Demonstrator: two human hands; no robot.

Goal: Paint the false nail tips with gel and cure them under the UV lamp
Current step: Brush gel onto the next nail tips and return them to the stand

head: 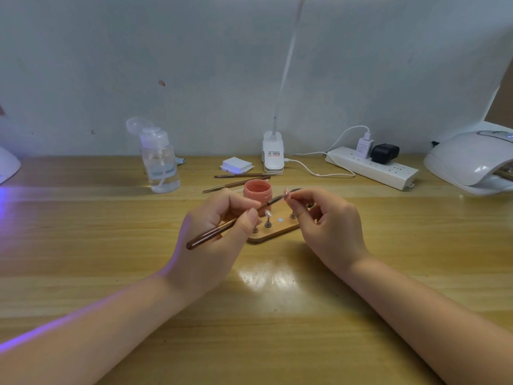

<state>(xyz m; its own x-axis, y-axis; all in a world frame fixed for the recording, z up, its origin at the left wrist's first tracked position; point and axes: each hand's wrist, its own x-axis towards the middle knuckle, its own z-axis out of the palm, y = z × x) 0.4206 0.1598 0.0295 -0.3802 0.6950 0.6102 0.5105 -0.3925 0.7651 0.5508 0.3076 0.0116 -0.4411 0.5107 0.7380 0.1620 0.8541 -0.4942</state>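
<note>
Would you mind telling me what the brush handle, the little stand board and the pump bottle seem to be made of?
Brush handle: dark brown with a glossy sheen, probably lacquered wood, perhaps plastic.
Stand board: pale wood, matt, with rounded corners and small metal-looking pegs.
Pump bottle: clear plastic by its look; the liquid and tube show through.

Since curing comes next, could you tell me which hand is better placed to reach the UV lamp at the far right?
Probably the right hand: it pinches the nail tip and is on the lamp's side. The left hand holds the brush.
</note>
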